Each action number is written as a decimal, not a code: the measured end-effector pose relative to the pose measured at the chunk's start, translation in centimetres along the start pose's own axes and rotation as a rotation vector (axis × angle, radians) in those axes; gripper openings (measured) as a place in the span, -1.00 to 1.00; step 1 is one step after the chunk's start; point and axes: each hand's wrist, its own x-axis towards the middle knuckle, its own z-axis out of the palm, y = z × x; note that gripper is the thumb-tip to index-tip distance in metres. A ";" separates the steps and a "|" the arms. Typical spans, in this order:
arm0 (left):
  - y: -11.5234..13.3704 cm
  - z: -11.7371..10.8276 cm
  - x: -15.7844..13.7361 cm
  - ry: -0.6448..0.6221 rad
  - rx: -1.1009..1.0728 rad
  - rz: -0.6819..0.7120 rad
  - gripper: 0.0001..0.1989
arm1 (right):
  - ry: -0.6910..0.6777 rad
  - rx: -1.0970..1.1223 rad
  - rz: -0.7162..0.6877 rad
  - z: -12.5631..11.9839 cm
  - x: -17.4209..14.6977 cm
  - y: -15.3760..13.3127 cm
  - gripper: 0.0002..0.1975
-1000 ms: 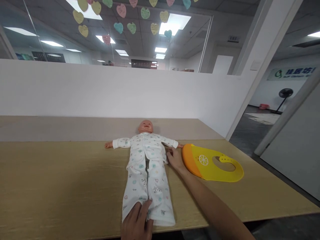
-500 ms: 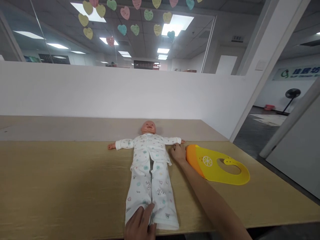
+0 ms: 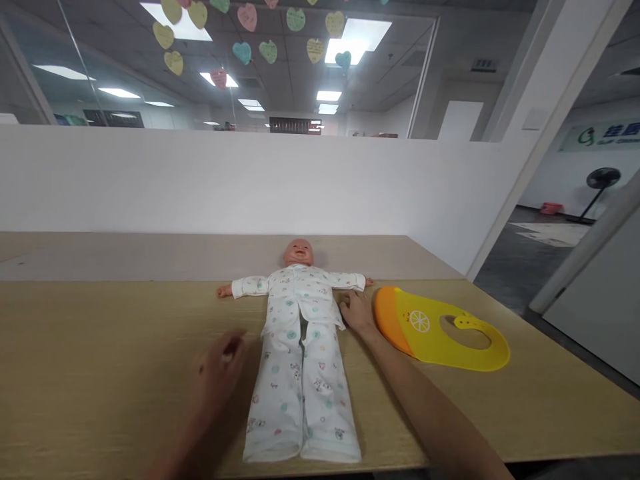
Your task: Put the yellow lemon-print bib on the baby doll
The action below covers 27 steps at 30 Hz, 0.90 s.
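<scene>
A baby doll [image 3: 299,253] lies on its back on the table, arms stretched out sideways. It wears a white printed long-sleeved top [image 3: 301,287] and matching trousers [image 3: 286,387], whose legs lie straight toward me. My left hand [image 3: 223,363], smeared by motion, is over the table beside the trousers; I see nothing in it, but its finger shape is unclear. My right hand [image 3: 357,311] rests with fingers stretched out just below the doll's sleeve on the right, near the side of the top. Close to its right lies a yellow and orange bib [image 3: 430,330] with a citrus-slice print.
The wooden table [image 3: 100,373] reaches a low white wall [image 3: 225,180] with glass above, where heart-shaped notes [image 3: 295,19] are stuck. On the right, a doorway shows a standing fan [image 3: 603,178] and a red container [image 3: 551,208] on the floor.
My left hand has let go of the trouser leg near its hem and moved up and left. The trouser leg lies flatter. My right hand stays by the sleeve.
</scene>
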 end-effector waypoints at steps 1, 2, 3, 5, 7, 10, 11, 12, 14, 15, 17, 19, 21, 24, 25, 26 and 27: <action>-1.4 1.1 2.4 -0.064 0.023 -0.016 -0.73 | 0.001 0.009 -0.001 0.0 0.0 0.0 -0.69; -2.7 2.2 4.5 -0.122 0.115 -0.055 -0.70 | 0.001 0.018 -0.002 0.0 -0.1 0.0 -0.70; -4.0 3.4 6.5 -0.194 0.216 -0.039 -0.67 | -0.001 0.026 -0.003 -0.1 -0.1 0.0 -0.71; -6.1 5.7 9.6 -0.265 0.377 0.126 -0.60 | -0.005 0.040 -0.008 -0.2 -0.3 0.0 -0.71; -7.7 7.5 11.5 -0.313 0.457 0.212 -0.55 | -0.011 0.050 -0.018 -0.3 -0.4 0.0 -0.70; -9.3 9.1 13.0 -0.392 0.598 0.307 -0.55 | -0.016 0.054 -0.026 -0.4 -0.5 -0.1 -0.70; -9.6 9.3 13.3 -0.409 0.637 0.339 -0.55 | -0.015 0.056 -0.026 -0.5 -0.6 -0.1 -0.71; -9.8 9.4 13.6 -0.416 0.664 0.368 -0.55 | -0.014 0.058 -0.027 -0.5 -0.6 -0.1 -0.71; -10.0 9.4 14.2 -0.412 0.714 0.415 -0.56 | -0.015 0.058 -0.028 -0.5 -0.6 -0.1 -0.72; -10.0 9.2 14.4 -0.403 0.741 0.429 -0.57 | -0.017 0.055 -0.026 -0.5 -0.6 -0.1 -0.73; -9.9 8.9 14.8 -0.376 0.788 0.427 -0.61 | -0.023 0.042 -0.020 -0.5 -0.6 -0.1 -0.74; -9.9 8.8 14.9 -0.346 0.817 0.410 -0.64 | -0.025 0.024 -0.011 -0.5 -0.7 -0.1 -0.74; -10.0 8.7 14.7 -0.310 0.835 0.397 -0.66 | -0.029 0.005 -0.007 -0.5 -0.7 -0.1 -0.74; -10.4 8.8 14.1 -0.251 0.840 0.391 -0.67 | -0.034 -0.023 -0.017 -0.6 -0.7 -0.2 -0.71; -10.6 8.9 14.0 -0.238 0.830 0.396 -0.66 | -0.030 -0.035 -0.025 -0.7 -0.7 -0.2 -0.70; -10.6 9.0 13.9 -0.231 0.814 0.407 -0.64 | -0.021 -0.052 -0.037 -0.8 -0.7 -0.4 -0.69; -10.6 9.2 13.9 -0.235 0.796 0.421 -0.62 | -0.010 -0.074 -0.055 -0.9 -0.7 -0.5 -0.67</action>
